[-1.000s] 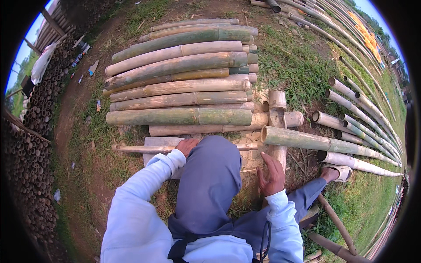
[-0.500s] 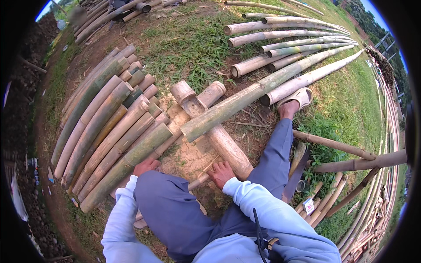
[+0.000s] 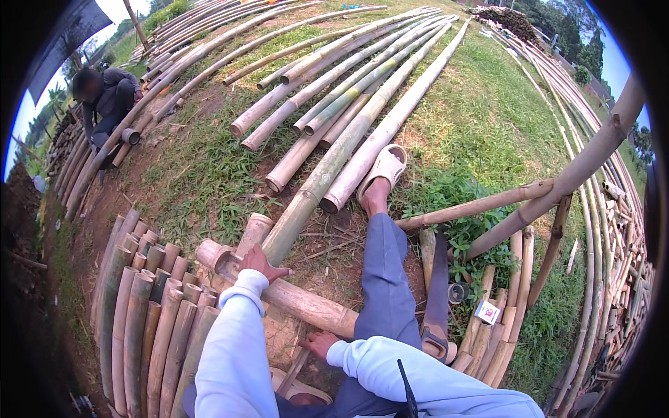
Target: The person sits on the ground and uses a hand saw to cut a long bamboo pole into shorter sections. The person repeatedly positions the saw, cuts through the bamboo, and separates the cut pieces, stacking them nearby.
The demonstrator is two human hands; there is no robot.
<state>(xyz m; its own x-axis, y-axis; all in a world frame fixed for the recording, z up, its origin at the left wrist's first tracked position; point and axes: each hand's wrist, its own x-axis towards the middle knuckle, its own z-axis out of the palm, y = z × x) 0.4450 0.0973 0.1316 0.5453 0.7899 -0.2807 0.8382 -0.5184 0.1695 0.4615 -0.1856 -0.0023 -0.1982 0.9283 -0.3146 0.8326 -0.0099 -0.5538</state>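
Observation:
My left hand (image 3: 259, 265) is on the near end of a long green bamboo pole (image 3: 300, 202), thumb stretched to the right and fingers on the pole's other side. This end rests by a notched bamboo piece (image 3: 216, 256) and a thick bamboo log (image 3: 310, 303) lying crosswise before me. Below the log, my right hand (image 3: 322, 344) is low, fingers curled round a thin bamboo stick (image 3: 293, 370) that slants down toward my foot. Its fingertips are partly hidden. A handsaw (image 3: 436, 292) with a broad dark blade stands beside my right leg.
Cut bamboo lengths (image 3: 139, 313) lie stacked at the left. Long poles (image 3: 390, 118) spread across the grass ahead. A bamboo frame (image 3: 516, 209) stands at the right, above more cut pieces (image 3: 481, 341) bearing a small box (image 3: 487, 313). Another person (image 3: 108, 104) crouches at far left.
My left hand has moved from beside the left stack up onto the pole's end. The right hand stays low by the thin stick. My view has tilted up and swung right.

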